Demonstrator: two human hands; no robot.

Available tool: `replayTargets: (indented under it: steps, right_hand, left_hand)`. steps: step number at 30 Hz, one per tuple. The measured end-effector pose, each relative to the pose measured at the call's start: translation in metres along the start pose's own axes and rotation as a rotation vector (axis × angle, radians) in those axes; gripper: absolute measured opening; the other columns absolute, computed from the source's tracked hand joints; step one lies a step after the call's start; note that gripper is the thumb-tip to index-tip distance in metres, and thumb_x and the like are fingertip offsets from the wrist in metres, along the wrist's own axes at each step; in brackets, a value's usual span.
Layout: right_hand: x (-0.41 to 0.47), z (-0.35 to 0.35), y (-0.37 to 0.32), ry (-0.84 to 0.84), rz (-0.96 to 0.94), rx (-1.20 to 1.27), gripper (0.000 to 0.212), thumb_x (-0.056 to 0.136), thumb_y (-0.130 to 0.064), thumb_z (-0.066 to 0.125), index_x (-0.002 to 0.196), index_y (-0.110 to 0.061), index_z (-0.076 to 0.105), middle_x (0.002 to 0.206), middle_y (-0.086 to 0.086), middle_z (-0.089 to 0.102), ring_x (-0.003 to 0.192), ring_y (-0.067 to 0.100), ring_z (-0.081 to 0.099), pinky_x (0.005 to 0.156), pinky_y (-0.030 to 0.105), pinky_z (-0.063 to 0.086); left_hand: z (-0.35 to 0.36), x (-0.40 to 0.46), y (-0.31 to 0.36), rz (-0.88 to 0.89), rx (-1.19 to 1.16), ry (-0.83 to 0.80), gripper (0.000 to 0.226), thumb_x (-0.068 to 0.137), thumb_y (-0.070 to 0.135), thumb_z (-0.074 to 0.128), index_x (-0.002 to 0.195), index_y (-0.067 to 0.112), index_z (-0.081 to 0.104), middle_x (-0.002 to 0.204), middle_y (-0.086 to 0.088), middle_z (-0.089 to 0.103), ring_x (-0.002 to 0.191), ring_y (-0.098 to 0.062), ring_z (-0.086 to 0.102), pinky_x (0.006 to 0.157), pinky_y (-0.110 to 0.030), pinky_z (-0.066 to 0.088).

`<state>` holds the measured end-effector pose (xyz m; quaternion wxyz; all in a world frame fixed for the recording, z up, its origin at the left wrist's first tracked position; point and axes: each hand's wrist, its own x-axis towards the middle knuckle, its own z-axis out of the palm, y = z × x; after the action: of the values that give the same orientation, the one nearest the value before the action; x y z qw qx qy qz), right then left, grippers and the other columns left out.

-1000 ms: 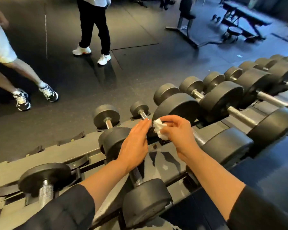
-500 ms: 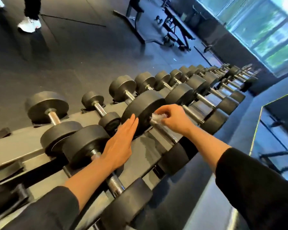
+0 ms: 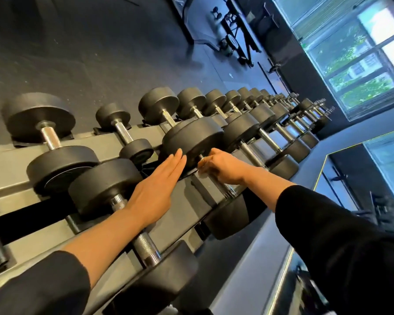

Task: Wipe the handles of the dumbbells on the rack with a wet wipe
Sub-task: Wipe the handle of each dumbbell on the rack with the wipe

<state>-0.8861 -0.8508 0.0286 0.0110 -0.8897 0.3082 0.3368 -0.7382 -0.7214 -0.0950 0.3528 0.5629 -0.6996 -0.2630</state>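
On the lower rack tier (image 3: 184, 208), my right hand (image 3: 225, 169) curls round a knurled chrome dumbbell handle (image 3: 226, 189), white wet wipe (image 3: 201, 160) barely showing under the fingers. Left hand (image 3: 156, 189) flat, fingers straight, tips touching the round black rubber head (image 3: 193, 137).

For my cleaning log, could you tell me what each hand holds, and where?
The right hand grips the wet wipe around a dumbbell handle, near its far end. The left hand holds nothing.

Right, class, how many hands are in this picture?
2. The left hand lies flat, fingers straight, by a dumbbell head; the right hand grips the handle beside it. No others show.
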Motion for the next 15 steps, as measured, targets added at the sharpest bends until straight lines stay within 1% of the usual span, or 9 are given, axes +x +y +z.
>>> replayTargets:
  steps: [2,4,5,6,7,8,11,13,15]
  right_hand:
    - [-0.003,-0.001,0.002,-0.033,0.013,0.067,0.033,0.086,-0.002,0.054,0.114,-0.016,0.067,0.116,-0.001,0.063,0.097,0.01,0.04,0.081,0.021,0.037]
    - [-0.01,-0.001,0.005,-0.097,0.047,0.144,0.037,0.084,0.004,0.055,0.114,-0.012,0.068,0.117,0.001,0.063,0.101,0.008,0.047,0.081,0.011,0.034]
    - [-0.013,0.0,0.007,-0.134,0.07,0.193,0.037,0.083,0.006,0.055,0.113,-0.012,0.069,0.119,0.002,0.063,0.105,0.01,0.052,0.087,0.012,0.038]
    - [-0.017,-0.001,0.009,-0.176,0.093,0.251,0.036,0.082,0.006,0.056,0.11,-0.012,0.07,0.12,0.002,0.064,0.11,0.012,0.055,0.094,0.02,0.042]
    - [-0.021,-0.002,0.011,-0.22,0.118,0.313,0.033,0.082,0.005,0.058,0.107,-0.013,0.071,0.12,0.002,0.064,0.112,0.014,0.056,0.099,0.027,0.044]
    - [-0.025,-0.004,0.012,-0.261,0.141,0.357,0.03,0.082,0.003,0.059,0.104,-0.013,0.072,0.119,0.002,0.064,0.112,0.016,0.056,0.1,0.031,0.044]
    - [-0.033,-0.006,0.014,-0.331,0.175,0.357,0.027,0.082,0.001,0.062,0.101,-0.014,0.073,0.117,0.002,0.063,0.109,0.016,0.055,0.095,0.026,0.044]
    - [-0.036,-0.006,0.016,-0.237,0.154,0.376,0.025,0.082,-0.004,0.065,0.102,-0.017,0.073,0.118,0.001,0.063,0.11,0.015,0.054,0.097,0.028,0.044]
    - [-0.037,-0.006,0.021,-0.01,0.151,0.458,0.026,0.083,-0.004,0.065,0.106,-0.016,0.071,0.119,0.002,0.063,0.111,0.013,0.055,0.099,0.029,0.044]
  left_hand:
    - [0.0,0.0,-0.001,0.003,-0.002,-0.001,0.093,0.086,-0.011,0.045,0.145,0.027,-0.016,0.155,0.01,-0.024,0.142,-0.005,-0.015,0.102,-0.028,0.044]
    - [0.0,-0.001,-0.002,0.011,0.0,-0.005,0.094,0.085,-0.012,0.045,0.144,0.027,-0.016,0.154,0.01,-0.025,0.142,-0.005,-0.016,0.101,-0.028,0.044]
    - [0.0,-0.001,-0.002,0.015,0.0,-0.005,0.094,0.085,-0.012,0.046,0.144,0.027,-0.016,0.154,0.01,-0.026,0.142,-0.005,-0.016,0.101,-0.028,0.044]
    - [0.0,-0.001,-0.002,0.02,0.007,-0.003,0.094,0.085,-0.012,0.046,0.144,0.027,-0.017,0.154,0.01,-0.026,0.142,-0.005,-0.016,0.102,-0.027,0.044]
    - [0.0,-0.001,-0.001,0.025,0.015,-0.002,0.094,0.086,-0.012,0.046,0.144,0.027,-0.017,0.154,0.01,-0.026,0.142,-0.005,-0.016,0.102,-0.026,0.043]
    - [0.0,-0.001,-0.001,0.03,0.02,-0.002,0.094,0.086,-0.011,0.047,0.144,0.026,-0.017,0.154,0.009,-0.026,0.142,-0.006,-0.015,0.102,-0.025,0.043]
    - [0.0,-0.001,0.0,0.029,0.023,0.001,0.094,0.086,-0.01,0.048,0.143,0.027,-0.018,0.154,0.01,-0.025,0.143,-0.006,-0.013,0.1,-0.021,0.043]
    - [-0.001,-0.001,0.0,0.028,0.04,0.008,0.093,0.087,-0.009,0.048,0.143,0.027,-0.018,0.154,0.01,-0.025,0.143,-0.005,-0.013,0.098,-0.021,0.045]
    - [-0.001,-0.002,0.001,0.026,0.04,0.016,0.093,0.087,-0.009,0.049,0.144,0.027,-0.015,0.154,0.011,-0.022,0.143,-0.006,-0.011,0.095,-0.024,0.048]
